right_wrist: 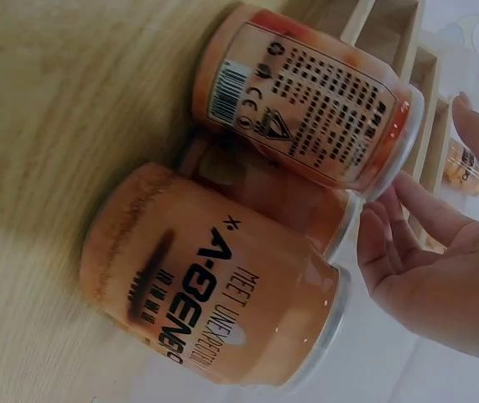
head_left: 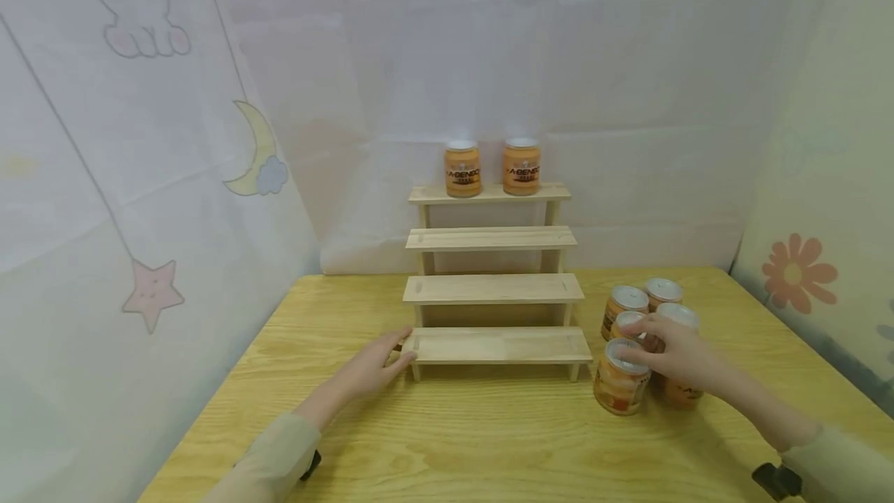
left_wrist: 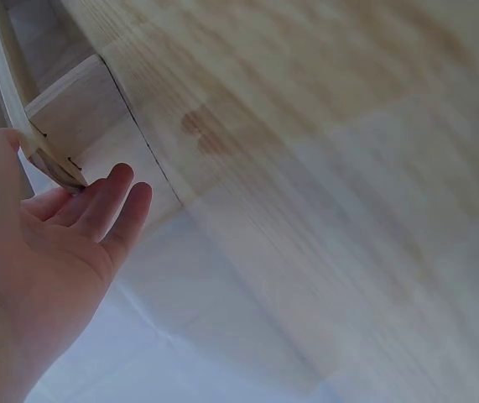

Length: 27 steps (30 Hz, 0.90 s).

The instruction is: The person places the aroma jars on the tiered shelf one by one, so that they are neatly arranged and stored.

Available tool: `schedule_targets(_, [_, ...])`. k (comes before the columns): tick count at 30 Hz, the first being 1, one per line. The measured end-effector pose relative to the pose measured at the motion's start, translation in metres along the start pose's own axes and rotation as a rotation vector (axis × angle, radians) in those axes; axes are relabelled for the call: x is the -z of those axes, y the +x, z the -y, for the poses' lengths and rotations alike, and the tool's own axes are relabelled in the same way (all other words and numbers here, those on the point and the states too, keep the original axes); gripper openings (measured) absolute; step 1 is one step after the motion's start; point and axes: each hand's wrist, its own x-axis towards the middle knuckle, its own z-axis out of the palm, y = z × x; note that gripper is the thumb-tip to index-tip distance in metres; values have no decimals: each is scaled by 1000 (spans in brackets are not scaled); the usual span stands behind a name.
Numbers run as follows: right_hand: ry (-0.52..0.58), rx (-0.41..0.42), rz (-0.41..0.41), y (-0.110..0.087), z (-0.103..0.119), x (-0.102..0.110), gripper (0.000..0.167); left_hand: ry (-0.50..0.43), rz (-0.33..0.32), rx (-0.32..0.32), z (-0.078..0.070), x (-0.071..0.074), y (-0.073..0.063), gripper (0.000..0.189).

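Note:
A four-tier wooden display stand (head_left: 489, 288) stands on the table. My left hand (head_left: 373, 367) grips the left end of its lowest step, thumb toward the front edge and fingers toward the back. In the left wrist view, the left hand (left_wrist: 63, 252) shows its thumb and fingers about that step's end. My right hand (head_left: 680, 352) is over a cluster of orange cans with silver lids, fingers spread above the front can (head_left: 621, 379) and the middle can. In the right wrist view, its fingertips (right_wrist: 377, 252) are right by the lids, beside a can with dark lettering (right_wrist: 214, 285).
Two orange cans, a left one (head_left: 463, 169) and a right one (head_left: 521, 167), stand on the top tier. More cans (head_left: 625, 305) stand behind the right hand. White cloth (head_left: 447, 45) with printed figures hangs behind and beside the yellow wooden table (head_left: 447, 441).

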Motion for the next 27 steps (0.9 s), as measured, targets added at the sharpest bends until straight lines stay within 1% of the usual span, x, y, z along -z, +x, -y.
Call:
schedule_targets(4, [-62, 26, -35, -2, -3, -10, 49, 3, 1, 5, 0, -1, 0, 66])
schedule_targets(8, [-42, 53, -57, -5, -6, -14, 52, 2, -2, 4, 0, -1, 0, 66])
schedule_targets(10, [-25, 76, -47, -6, -7, -14, 48, 1, -3, 3, -1, -1, 0, 66])
schedule_targets(12, [-14, 113, -19, -7, -10, -12, 46, 2, -4, 2, -2, 0, -1, 65])
schedule_targets(14, [8, 153, 27, -9, -13, -8, 45, 7, -6, 1, -2, -1, 0, 65])
schedule_targets(16, [49, 175, 83, -11, -15, -4, 48, 12, -9, 2, -2, -1, 0, 65])
schedule_targets(18, [108, 169, 133, -13, -16, 0, 52, 15, -11, 3, -2, -1, 0, 65])
schedule_targets(20, [146, 140, 152, -15, -14, 1, 55, 18, -13, 8, -2, -1, 0, 65])
schedule_targets(21, [143, 118, 144, -17, -12, 1, 56, 19, -13, 10, -2, -1, 0, 65])
schedule_targets(23, [111, 68, 104, -19, -9, -1, 57, 20, -14, 12, -2, -1, 0, 65])
schedule_targets(26, [16, 29, 7, -21, -4, -8, 58, 25, -15, 12, -2, -1, 0, 65])
schedule_targets(27, [1, 19, -19, -21, -4, -11, 57, 26, -16, 10, -2, -1, 0, 64])
